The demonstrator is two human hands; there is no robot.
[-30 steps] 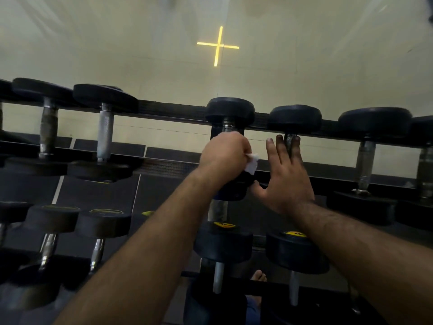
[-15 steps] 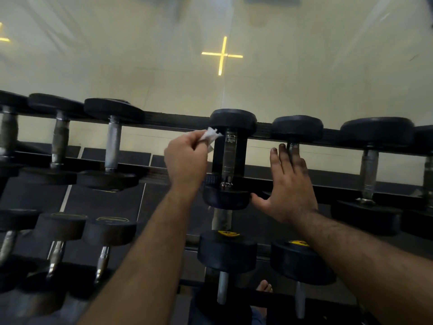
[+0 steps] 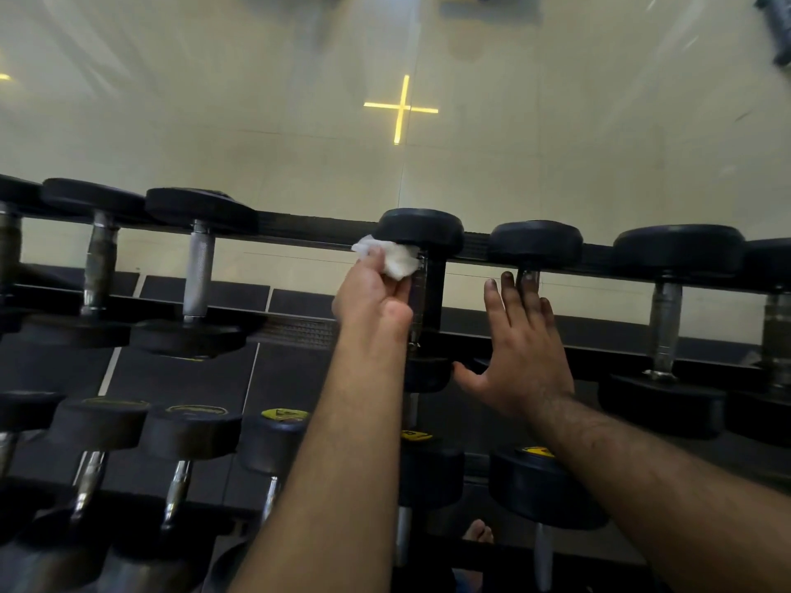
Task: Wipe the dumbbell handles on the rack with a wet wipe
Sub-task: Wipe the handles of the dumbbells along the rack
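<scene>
Pinching a crumpled white wet wipe [image 3: 396,259], the left hand [image 3: 371,293] presses it against the top of a chrome dumbbell handle [image 3: 420,301] on the upper tier of the rack [image 3: 299,325], just below that dumbbell's far rubber head [image 3: 421,231]. The left grip is clenched on the wipe between fingers and thumb; the wipe touches both the handle and the underside of the head. The near head [image 3: 428,372] of the same dumbbell sits directly below the left wrist.

Right of this handle, the right hand [image 3: 524,348] lies flat with fingers straight and thumb spread toward the wiped dumbbell. Its grip is released, holding nothing. The fingertips [image 3: 509,280] reach the short handle of the neighbouring dumbbell [image 3: 535,243], apparently touching it, though the shadow there makes contact uncertain.

Left of the wiped handle, further dumbbells [image 3: 199,276] rest across the same tier. Below it, a lower tier carries dumbbells with yellow labels [image 3: 284,415].
</scene>
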